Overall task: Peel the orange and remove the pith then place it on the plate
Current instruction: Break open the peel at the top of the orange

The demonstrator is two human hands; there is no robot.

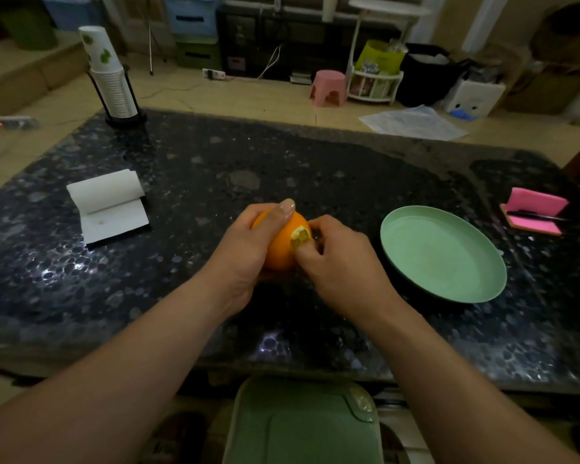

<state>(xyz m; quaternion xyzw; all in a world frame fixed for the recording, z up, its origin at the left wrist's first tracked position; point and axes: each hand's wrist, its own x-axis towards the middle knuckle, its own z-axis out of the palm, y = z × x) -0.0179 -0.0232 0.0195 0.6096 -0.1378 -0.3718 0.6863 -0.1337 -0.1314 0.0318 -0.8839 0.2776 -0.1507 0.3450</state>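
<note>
One peeled patch faces right; left hand grips orange.

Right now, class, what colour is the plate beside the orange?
Pale green; the plate shows best in the head view.

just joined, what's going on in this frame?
A person is peeling an orange over a dark speckled table. The left hand grips the fruit while the right hand pinches at the peel beside a small opened patch near the top. Most of the peel is on, so it is early in the job. The green plate sits on the table just right of the hands, and the orange is not on it yet.
</note>
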